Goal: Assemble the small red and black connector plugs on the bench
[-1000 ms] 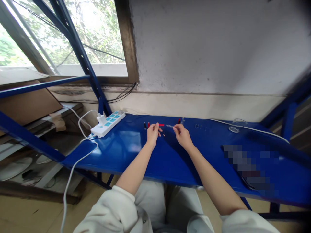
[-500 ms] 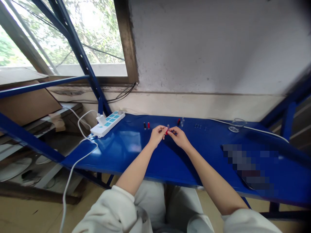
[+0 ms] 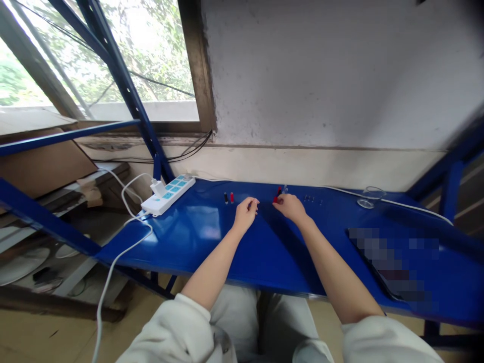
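Note:
My right hand (image 3: 292,207) is over the middle of the blue table, its fingertips closed on a small red cap (image 3: 276,199). Just behind that cap lie another red and black piece (image 3: 279,190) and small clear tubes (image 3: 285,189), partly covered by the hand. My left hand (image 3: 245,214) hovers to the left with thumb and fingers pinched together. Whatever is between them is too small to make out. Left of it stand a small black-capped tube (image 3: 226,198) and a red-capped tube (image 3: 232,197), side by side.
A white power strip (image 3: 168,195) with a plugged-in cable lies at the table's left end. Tiny clear pieces (image 3: 309,198) lie right of my right hand. Farther right are a clear round container (image 3: 368,197) and a dark, blurred-out flat object (image 3: 378,267).
My hands were together around a red-capped tube and have now come apart. The right hand has moved right with the red cap, close to the other caps and tubes. My left hand has barely moved.

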Demonstrator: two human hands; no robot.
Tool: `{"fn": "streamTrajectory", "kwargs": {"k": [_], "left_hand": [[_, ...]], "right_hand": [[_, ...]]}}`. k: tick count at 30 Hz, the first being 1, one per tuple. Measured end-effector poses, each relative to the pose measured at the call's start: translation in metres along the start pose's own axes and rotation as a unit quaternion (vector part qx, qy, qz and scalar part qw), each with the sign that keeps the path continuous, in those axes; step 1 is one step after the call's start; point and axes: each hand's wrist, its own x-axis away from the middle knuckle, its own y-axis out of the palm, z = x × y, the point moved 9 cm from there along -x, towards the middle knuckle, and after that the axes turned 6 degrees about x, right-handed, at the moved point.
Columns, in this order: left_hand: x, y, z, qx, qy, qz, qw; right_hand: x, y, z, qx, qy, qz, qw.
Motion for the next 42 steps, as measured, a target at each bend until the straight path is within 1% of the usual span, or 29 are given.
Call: {"fn": "streamTrajectory", "kwargs": {"k": [1,3,5,7,12,16,22,26,33,40,42], "left_hand": [[0.001,0.0,0.003,-0.022,0.014,-0.003,1.0],[0.002,0.002,0.009,-0.067,0.04,-0.012,0.997],[0.004,0.006,0.013,-0.105,0.058,-0.026,0.992],[0.005,0.009,0.013,-0.125,0.066,-0.04,0.989],[0.006,0.012,0.013,-0.134,0.068,-0.047,0.987],[0.007,0.012,0.012,-0.134,0.058,-0.05,0.988],[0.007,0.012,0.013,-0.133,0.06,-0.052,0.988],[0.007,0.012,0.013,-0.128,0.058,-0.051,0.989],[0.007,0.012,0.012,-0.128,0.057,-0.056,0.989],[0.007,0.01,0.01,-0.134,0.052,-0.047,0.988],[0.006,0.007,0.006,-0.148,0.048,-0.032,0.987]], "right_hand": [[-0.005,0.0,0.012,0.026,0.033,-0.006,0.999],[-0.01,0.005,0.031,0.048,0.073,-0.019,0.996],[-0.011,0.01,0.042,0.047,0.098,-0.013,0.994],[-0.01,0.015,0.048,0.042,0.106,0.001,0.993],[-0.011,0.027,0.052,0.035,0.099,0.019,0.994],[-0.014,0.03,0.054,0.023,0.099,0.024,0.995],[-0.015,0.03,0.054,0.033,0.106,0.037,0.993],[-0.014,0.028,0.055,0.039,0.108,0.034,0.993],[-0.008,0.023,0.068,0.072,0.152,0.011,0.986],[-0.007,0.021,0.068,0.094,0.141,0.018,0.985],[-0.007,0.021,0.067,0.096,0.137,0.023,0.986]]}}
